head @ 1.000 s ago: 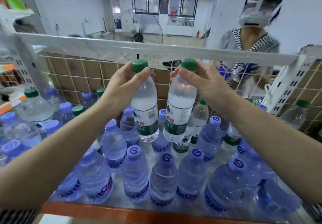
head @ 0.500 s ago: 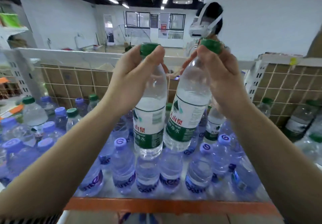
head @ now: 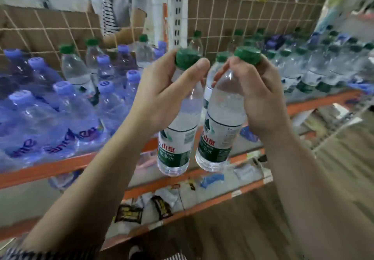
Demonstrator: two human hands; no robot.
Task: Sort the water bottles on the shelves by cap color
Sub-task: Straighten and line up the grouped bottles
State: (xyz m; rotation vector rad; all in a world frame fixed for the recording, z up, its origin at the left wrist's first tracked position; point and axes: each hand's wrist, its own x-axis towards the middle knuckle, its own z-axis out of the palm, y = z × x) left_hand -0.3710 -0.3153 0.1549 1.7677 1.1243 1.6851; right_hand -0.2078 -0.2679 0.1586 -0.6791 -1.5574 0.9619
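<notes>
Two full bottles hang in front of the shelf [head: 50, 168] front edge: left hand [head: 162, 97] curled round the left bottle [head: 176, 144] neck, right hand [head: 261, 97] round the right bottle [head: 219, 136]. Probably heavyish, thin-walled and slippery; just under the green cap [head: 187, 57] seems the surest hold.

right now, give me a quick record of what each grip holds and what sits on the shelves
left grip: holds left bottle at the neck, by its green cap
right grip: holds right bottle at the neck, by its green cap
bottle position: side by side, in the air before the shelves
left shelf section: mostly purple-cap bottles, some green caps mixed in
right shelf section: mostly green-cap bottles, blurred
</notes>
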